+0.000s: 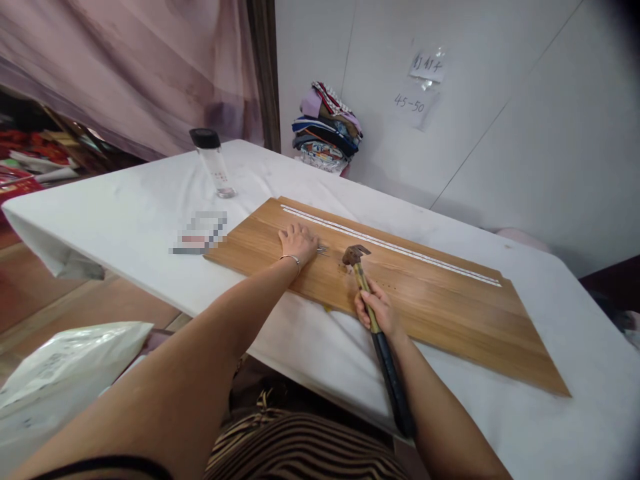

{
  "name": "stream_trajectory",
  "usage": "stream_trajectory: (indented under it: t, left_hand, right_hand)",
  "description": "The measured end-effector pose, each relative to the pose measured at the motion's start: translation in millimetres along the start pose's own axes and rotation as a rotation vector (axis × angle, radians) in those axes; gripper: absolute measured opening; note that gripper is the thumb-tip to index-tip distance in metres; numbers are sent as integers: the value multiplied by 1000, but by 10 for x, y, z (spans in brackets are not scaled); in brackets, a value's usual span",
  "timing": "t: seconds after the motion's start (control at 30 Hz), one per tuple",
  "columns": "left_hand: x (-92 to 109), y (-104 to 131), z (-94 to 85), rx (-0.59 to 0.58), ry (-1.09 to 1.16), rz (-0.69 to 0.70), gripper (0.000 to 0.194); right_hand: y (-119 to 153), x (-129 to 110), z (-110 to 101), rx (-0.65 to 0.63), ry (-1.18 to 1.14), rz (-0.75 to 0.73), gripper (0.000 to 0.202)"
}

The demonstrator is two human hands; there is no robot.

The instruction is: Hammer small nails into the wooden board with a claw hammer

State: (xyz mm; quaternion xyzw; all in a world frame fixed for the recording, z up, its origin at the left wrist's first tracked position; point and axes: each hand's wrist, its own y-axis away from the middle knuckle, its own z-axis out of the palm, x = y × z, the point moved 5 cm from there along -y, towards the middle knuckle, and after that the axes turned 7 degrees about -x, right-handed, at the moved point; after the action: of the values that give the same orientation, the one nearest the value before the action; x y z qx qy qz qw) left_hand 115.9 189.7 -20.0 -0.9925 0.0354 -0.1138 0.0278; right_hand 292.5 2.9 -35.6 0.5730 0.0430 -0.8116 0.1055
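My right hand (379,305) is wrapped round the handle of a claw hammer (369,293), gripping it partway up. The hammer has a rusty head and a black lower grip, and its head is just over a wooden board (460,320). On the board's left part lies my left hand (299,243), palm down with the fingers apart. Several thin nails (323,251) lie beside its thumb side, partly hidden by the hand. A row of small dark dots runs along the board to the right of the hammer, and brown specks lie below its head.
Two white strips (390,243) run along the board's far side. A clear bottle (214,167) with a black lid and a blurred flat item (200,232) stand left on the white-covered table (125,193). Folded clothes (327,130) are stacked by the wall. A plastic bag (70,367) is at lower left.
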Motion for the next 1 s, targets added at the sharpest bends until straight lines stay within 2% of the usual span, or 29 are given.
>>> stream_trajectory:
  t: [0.33, 1.0]
  left_hand:
    - [9, 1, -10, -7, 10, 11, 46]
    - [-6, -27, 30, 13, 5, 20, 46]
  right_hand:
    - [-27, 36, -43, -1, -9, 3, 64]
    - [-33, 4, -63, -64, -136, -67, 37]
